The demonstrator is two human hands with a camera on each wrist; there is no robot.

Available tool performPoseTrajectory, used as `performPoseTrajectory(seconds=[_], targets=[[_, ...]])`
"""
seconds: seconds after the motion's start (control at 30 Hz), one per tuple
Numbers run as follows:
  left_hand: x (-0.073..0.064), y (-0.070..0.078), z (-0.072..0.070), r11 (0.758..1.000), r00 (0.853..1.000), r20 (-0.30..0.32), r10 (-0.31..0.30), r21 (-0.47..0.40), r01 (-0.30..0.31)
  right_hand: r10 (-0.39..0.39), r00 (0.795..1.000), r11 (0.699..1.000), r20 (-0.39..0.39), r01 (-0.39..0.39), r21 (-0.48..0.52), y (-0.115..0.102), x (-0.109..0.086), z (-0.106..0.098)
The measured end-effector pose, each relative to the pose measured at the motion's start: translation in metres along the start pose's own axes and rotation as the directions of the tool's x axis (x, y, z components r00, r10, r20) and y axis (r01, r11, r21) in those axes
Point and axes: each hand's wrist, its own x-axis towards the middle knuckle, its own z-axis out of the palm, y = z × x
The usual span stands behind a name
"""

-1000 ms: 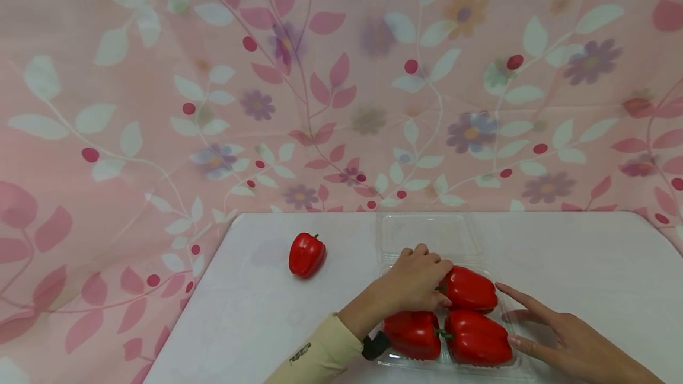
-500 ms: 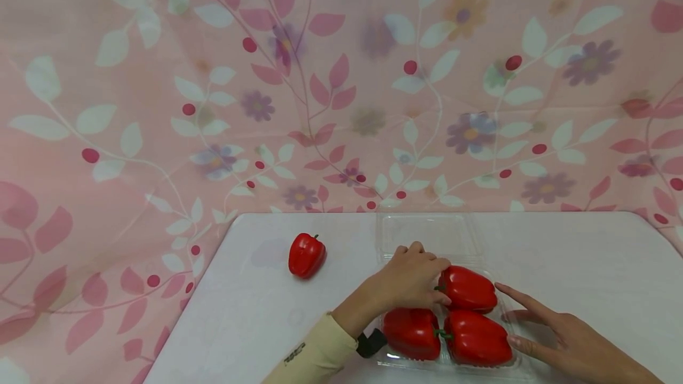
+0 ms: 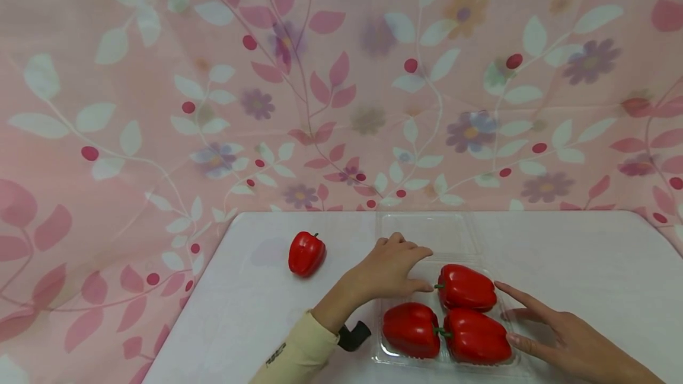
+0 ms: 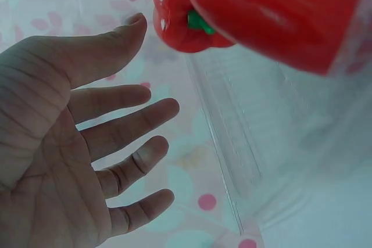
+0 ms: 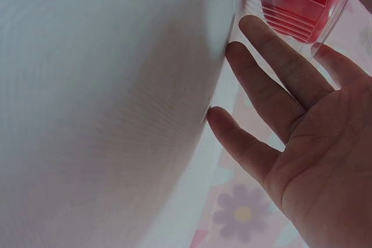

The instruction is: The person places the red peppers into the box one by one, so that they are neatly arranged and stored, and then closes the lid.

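Three red bell peppers lie in a clear plastic clamshell box (image 3: 405, 362): one at the back right (image 3: 466, 288), a front left pepper (image 3: 411, 329) and a front right pepper (image 3: 476, 338). Over the back left part of the box is my left hand (image 3: 385, 272), fingers spread and holding nothing. In the left wrist view that hand (image 4: 70, 137) is apart from the peppers. My right hand (image 3: 573, 339) rests against the box's right side with extended fingers. The right wrist view has its fingertips (image 5: 247, 24) beside the ribbed plastic wall.
Another red bell pepper (image 3: 306, 255) lies on the white table (image 3: 240, 313), left of the box. The box's transparent lid (image 3: 429, 233) lies folded back toward the table's far edge. A pink floral cloth (image 3: 331, 105) hangs behind.
My left hand has let go of the back right pepper and drawn away to the left, its fingers spreading. The right hand has stayed at the box's side.
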Motion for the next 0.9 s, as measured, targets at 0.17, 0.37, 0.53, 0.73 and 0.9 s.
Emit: performPoseTrajectory(seconds=[0.17, 0.37, 0.53, 0.73, 0.9], targets=[[-0.007, -0.011, -0.003, 0.999, 1.000, -0.030, -0.009, -0.039, 0.007, -0.004, 1.000, 1.000, 0.002, 0.004, 0.008, -0.001, 0.001, -0.001], [-0.015, -0.024, -0.004, 0.995, 0.996, -0.073, -0.042, -0.091, 0.035, 0.007, 1.000, 1.000, 0.013, -0.007, 0.008, -0.001, 0.001, -0.002], [-0.024, -0.035, -0.004, 0.992, 0.991, -0.116, -0.066, -0.114, 0.052, 0.016, 1.000, 0.999, 0.020, -0.016, 0.031, -0.001, 0.001, -0.001], [-0.036, -0.051, -0.005, 0.986, 0.981, -0.165, -0.106, -0.143, 0.082, 0.016, 1.000, 0.999, 0.014, -0.016, 0.031, -0.001, 0.001, -0.001], [-0.042, -0.060, -0.008, 0.979, 0.974, -0.177, -0.142, -0.170, 0.112, 0.017, 1.000, 0.999, 0.016, -0.018, 0.049, -0.001, 0.000, 0.000]])
